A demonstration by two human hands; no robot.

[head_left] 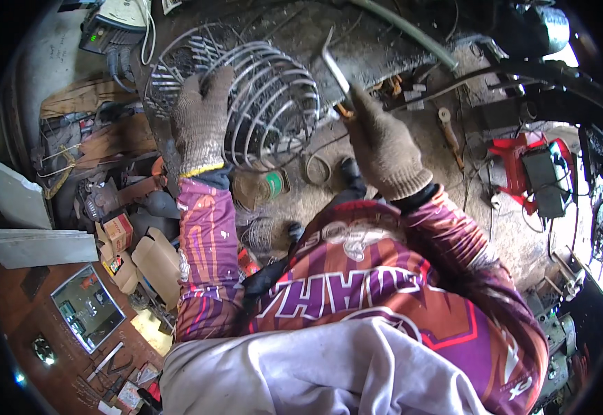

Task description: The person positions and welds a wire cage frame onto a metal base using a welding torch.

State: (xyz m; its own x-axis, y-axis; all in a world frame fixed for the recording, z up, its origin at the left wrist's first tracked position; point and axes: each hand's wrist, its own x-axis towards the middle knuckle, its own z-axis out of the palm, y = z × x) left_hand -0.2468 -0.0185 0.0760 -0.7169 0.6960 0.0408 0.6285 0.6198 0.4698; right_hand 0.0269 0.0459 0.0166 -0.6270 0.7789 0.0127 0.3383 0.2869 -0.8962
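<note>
A person's gloved left hand (203, 126) rests on the left part of a round wire cage (271, 105), thumb parted from the fingers; the fingertips are lost among the wires, so how tightly they close cannot be told. The cage lies in front of the body at the near edge of a dark workbench (377, 59), its hoops bulging toward the right. The gloved right hand (386, 146) has its fingers wrapped around a bent metal rod (337, 72). The rod's long axis runs away from the body and slightly left, its hooked tip just beside the cage's right side rather than aimed into it. The cage therefore lies left of the right-hand fingers, with the left hand nearer.
</note>
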